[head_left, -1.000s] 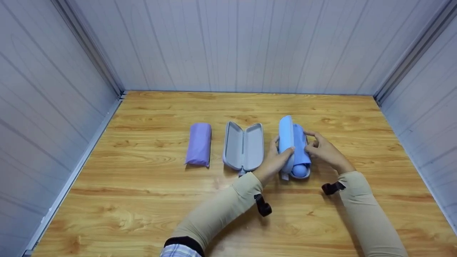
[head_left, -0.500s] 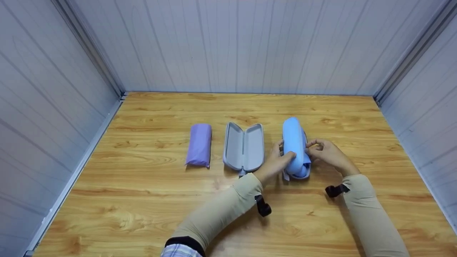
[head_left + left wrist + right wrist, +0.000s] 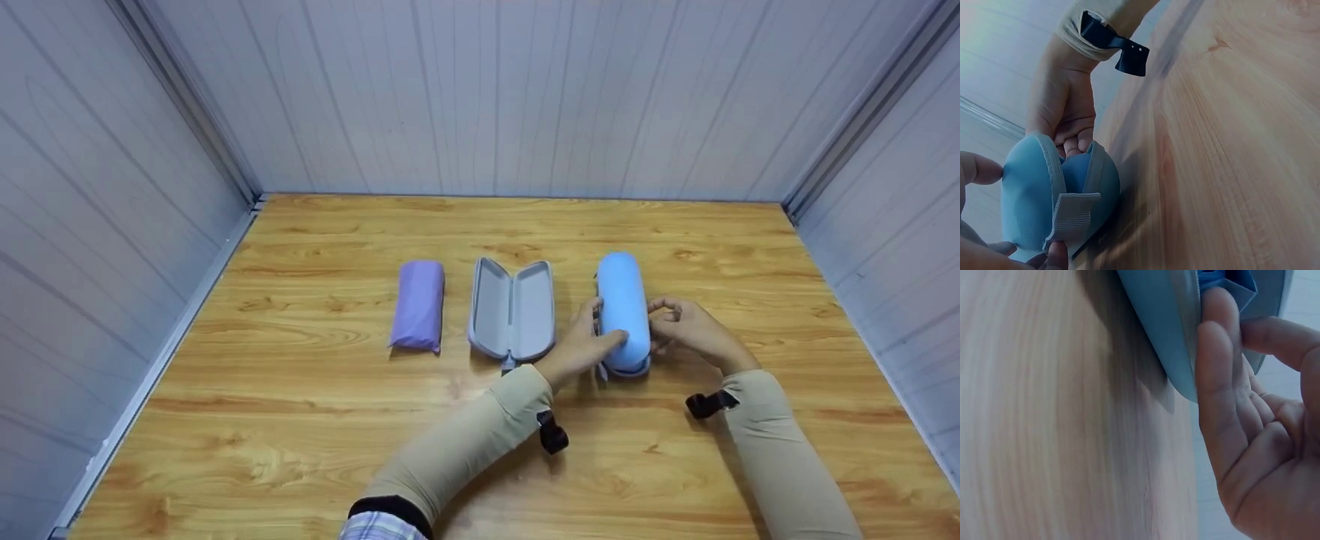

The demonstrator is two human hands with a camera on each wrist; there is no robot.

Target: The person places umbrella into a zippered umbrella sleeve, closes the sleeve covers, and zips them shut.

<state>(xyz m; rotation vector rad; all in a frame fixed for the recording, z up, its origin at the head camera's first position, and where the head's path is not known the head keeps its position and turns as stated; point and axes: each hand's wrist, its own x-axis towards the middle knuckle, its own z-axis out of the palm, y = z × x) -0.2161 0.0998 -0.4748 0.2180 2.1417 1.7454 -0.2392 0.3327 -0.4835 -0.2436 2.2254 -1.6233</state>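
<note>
A light blue oblong case [image 3: 622,292] stands at the right, its lid lowered but a gap left along the right side. My left hand [image 3: 577,349] grips it, thumb over the lid and fingers along the left side. In the left wrist view, a fingertip touches the case's pale strap tab [image 3: 1072,212], and a rounded blue end [image 3: 1075,171] shows in the gap. My right hand [image 3: 697,334] has its fingertips at the zipped rim on the right, fingers nearly straight, touching folded blue fabric [image 3: 1244,289] inside. Lid and hand hide most of the contents.
Left of the blue case, a grey-lined zip case [image 3: 511,307] lies open with nothing inside. Farther left lies a purple wrapped oblong bundle [image 3: 418,304]. White panel walls [image 3: 487,97] enclose the wooden table [image 3: 300,420] at the back and sides.
My left hand has swung the blue lid rightward and down over the blue fabric bundle, now covered from above. My right hand has shifted slightly toward me, staying at the rim.
</note>
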